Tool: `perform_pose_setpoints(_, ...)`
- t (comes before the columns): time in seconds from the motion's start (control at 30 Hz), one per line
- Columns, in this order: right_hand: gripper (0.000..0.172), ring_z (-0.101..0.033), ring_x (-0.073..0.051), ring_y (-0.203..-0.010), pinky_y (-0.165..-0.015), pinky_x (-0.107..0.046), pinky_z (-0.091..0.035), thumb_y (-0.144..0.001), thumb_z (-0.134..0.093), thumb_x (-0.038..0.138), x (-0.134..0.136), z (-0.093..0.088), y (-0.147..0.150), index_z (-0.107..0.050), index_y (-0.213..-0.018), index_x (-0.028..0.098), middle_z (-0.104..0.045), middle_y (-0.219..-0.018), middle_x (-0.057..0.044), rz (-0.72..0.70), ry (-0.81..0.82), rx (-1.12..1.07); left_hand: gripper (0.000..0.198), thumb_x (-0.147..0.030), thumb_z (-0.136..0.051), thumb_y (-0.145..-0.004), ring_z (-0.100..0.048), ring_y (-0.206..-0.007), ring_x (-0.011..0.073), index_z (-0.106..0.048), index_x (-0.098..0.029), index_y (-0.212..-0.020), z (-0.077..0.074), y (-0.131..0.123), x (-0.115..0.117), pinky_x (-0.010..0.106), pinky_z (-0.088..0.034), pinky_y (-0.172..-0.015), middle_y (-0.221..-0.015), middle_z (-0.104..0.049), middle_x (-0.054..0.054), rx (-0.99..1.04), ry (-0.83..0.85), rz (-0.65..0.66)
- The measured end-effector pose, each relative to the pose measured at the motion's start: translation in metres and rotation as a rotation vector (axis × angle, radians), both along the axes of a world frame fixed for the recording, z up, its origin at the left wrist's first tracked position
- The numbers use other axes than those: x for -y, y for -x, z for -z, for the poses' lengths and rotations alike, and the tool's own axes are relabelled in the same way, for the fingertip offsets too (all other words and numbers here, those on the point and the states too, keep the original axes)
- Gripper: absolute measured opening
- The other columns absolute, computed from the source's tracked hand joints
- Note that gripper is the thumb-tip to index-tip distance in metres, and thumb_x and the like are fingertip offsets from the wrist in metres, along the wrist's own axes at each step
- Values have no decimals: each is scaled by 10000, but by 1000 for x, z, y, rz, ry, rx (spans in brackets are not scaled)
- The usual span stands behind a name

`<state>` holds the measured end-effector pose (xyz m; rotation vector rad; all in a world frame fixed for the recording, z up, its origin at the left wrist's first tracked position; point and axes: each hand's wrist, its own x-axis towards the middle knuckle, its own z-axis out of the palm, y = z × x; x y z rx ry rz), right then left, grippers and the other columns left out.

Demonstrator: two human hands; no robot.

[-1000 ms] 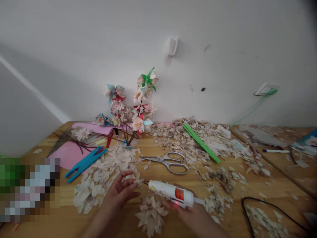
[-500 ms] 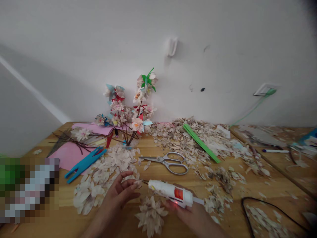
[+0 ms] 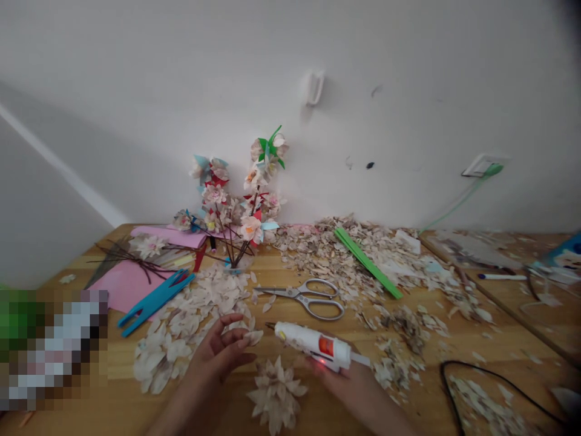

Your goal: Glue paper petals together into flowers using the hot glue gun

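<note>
My left hand (image 3: 222, 348) pinches a small pale petal (image 3: 254, 336) between thumb and fingertips. In my right hand (image 3: 338, 378) is a white hot glue gun (image 3: 311, 345), its red light lit and a glue stick (image 3: 360, 358) poking from the back. The gun's metal nozzle points left and stands a little apart from the petal. Between my forearms a layered flower (image 3: 276, 396) made of pale petals lies on the wooden table (image 3: 218, 406). Beyond the glue gun lie silver scissors (image 3: 302, 295), handles to the right.
Loose petals (image 3: 222, 290) are heaped left and along the back (image 3: 318, 242). Paper flowers on twigs (image 3: 233, 236) stand near the wall. A blue folded strip (image 3: 157, 301), pink paper (image 3: 127, 284) and green strips (image 3: 367, 262) lie around. A black cord (image 3: 494, 370) curves at right.
The glue gun has drawn back slightly to the right, so its nozzle has come away from the petal. My left hand stays almost still, with the petal in its fingers.
</note>
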<state>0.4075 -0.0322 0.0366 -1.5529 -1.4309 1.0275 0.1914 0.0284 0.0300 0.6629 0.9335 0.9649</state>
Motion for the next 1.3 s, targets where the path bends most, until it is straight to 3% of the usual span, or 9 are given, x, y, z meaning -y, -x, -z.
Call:
perform_pose_setpoints(0.23,378,-676,-287,-882,-828,-413,-520,-714,-620,466,-30,20,-32,-710,-932,170,-737,-946,-81,111,-36,100,444,-215,-809,-507,-637,-652,143,-598,-195,-897,-6,2,0,264,-531,-587,-676,-642,-24,3,20,-71)
perform_pose_setpoints(0.6,373,-662,-278,-892,-834,-398,-499,-704,-642,442,-32,32,-47,-691,-968,184,-731,-954,-59,-28,11,214,444,-187,-803,-506,-652,-642,144,-581,-186,-891,-3,13,-3,254,-525,-592,-656,-620,-35,-6,3,-139)
perform_pose_setpoints(0.67,512,-653,-276,-901,-827,-394,-498,-667,-679,421,-29,31,-53,-610,-1109,172,-711,-979,-74,8,-36,264,434,-193,-802,-511,-648,-640,143,-582,-183,-885,-2,15,-4,254,-526,-585,-658,-613,-34,0,-6,-154)
perform_pose_setpoints(0.77,847,-631,-284,-931,-824,-397,-494,-624,-706,408,-14,21,-66,-339,-1342,151,-652,-1062,-119,153,-145,363,419,-194,-799,-521,-647,-652,146,-583,-179,-879,-1,18,-5,262,-531,-597,-668,-614,-28,23,-17,-154)
perform_pose_setpoints(0.9,864,-584,-298,-986,-881,-432,-442,-718,-640,417,14,-9,-70,-159,-1404,205,-561,-1175,-137,323,-347,579,416,-176,-784,-546,-637,-662,133,-577,-172,-907,-2,19,-6,264,-536,-618,-687,-622,-26,26,-25,-159)
perform_pose_setpoints(0.97,716,-592,-264,-975,-886,-421,-440,-809,-553,352,23,-20,-60,-160,-1395,233,-585,-1137,-111,243,-399,602,420,-182,-772,-564,-634,-663,128,-572,-166,-933,-4,19,-5,264,-537,-626,-699,-631,-21,12,-31,-170)
perform_pose_setpoints(1.07,542,-624,-205,-936,-852,-364,-472,-879,-402,196,22,-19,-35,-197,-1377,255,-660,-1006,-67,-78,-296,523,444,-182,-769,-558,-641,-675,137,-565,-158,-951,-6,17,-3,268,-541,-628,-705,-645,-9,9,-24,-170)
perform_pose_setpoints(1.17,618,-609,-194,-999,-873,-355,-467,-828,-379,70,12,-2,-13,-206,-1400,229,-648,-1092,-83,-289,-159,463,434,-166,-756,-566,-650,-688,143,-562,-156,-954,-8,16,-1,269,-546,-635,-703,-661,-1,9,-19,-169)
perform_pose_setpoints(1.3,815,-564,-208,-1092,-928,-357,-436,-719,-466,-5,1,13,4,-163,-1426,264,-640,-1154,-48,-391,-57,397,371,-138,-712,-624,-663,-699,141,-555,-155,-959,-8,16,-1,266,-550,-659,-703,-684,14,19,-13,-148)
